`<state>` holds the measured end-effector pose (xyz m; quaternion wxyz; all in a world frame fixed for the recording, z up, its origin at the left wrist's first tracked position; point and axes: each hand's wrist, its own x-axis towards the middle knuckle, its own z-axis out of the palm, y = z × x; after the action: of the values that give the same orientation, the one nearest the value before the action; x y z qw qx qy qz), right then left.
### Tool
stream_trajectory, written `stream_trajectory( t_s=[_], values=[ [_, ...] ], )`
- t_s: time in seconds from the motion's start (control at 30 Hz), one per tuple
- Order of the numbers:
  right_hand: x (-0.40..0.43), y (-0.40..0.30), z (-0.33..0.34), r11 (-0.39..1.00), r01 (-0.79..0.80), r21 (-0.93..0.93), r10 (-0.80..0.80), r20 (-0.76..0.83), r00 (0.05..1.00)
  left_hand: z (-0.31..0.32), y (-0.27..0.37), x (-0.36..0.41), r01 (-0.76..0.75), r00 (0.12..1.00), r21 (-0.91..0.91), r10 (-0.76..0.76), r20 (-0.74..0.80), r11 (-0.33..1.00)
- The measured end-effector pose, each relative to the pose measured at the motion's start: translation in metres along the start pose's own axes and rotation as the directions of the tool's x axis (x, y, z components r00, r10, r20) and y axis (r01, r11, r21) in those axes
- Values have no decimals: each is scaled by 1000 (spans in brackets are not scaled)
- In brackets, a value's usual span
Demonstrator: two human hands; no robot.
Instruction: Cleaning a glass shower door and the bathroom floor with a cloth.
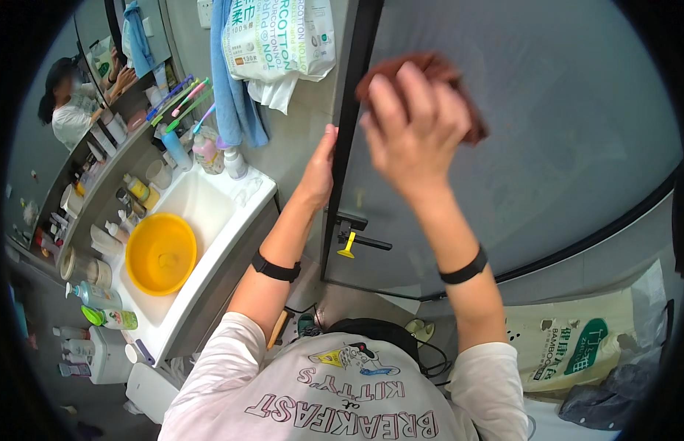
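My right hand presses a folded brown cloth toward the grey frosted panel of a door; the fingers are a little blurred. My left hand rests along the edge of the door's black frame, thumb pointing up and fingers partly hidden behind it. Below the hands, a black door handle carries a small yellow hook-like piece.
A yellow basin sits in the white sink at left, with bottles and toothbrushes around it. A blue towel and a cotton-tissue bag hang above. A large printed bag stands at lower right.
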<state>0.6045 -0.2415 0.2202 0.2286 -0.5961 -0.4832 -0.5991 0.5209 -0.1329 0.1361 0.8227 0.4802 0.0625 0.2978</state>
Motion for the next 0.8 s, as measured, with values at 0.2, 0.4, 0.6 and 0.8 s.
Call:
stream_trajectory(
  t_s=[0.2, 0.4, 0.6, 0.8],
  values=[
    [-143, -44, -7, 988, -63, 143, 13, 327, 945, -5, -10, 11, 57, 974, 131, -84, 211, 990],
    [-191, -37, -8, 877, 45, 478, -322, 518, 792, 1, -28, 11, -37, 985, 238, 75, -156, 971],
    [-245, 27, -60, 932, 33, 361, -257, 595, 762, -18, -46, 28, -144, 933, 343, 242, -266, 928],
    [-327, 117, -135, 959, -229, -167, 283, 546, 788, -12, -45, 30, -201, 874, 425, 357, -330, 883]
  ],
)
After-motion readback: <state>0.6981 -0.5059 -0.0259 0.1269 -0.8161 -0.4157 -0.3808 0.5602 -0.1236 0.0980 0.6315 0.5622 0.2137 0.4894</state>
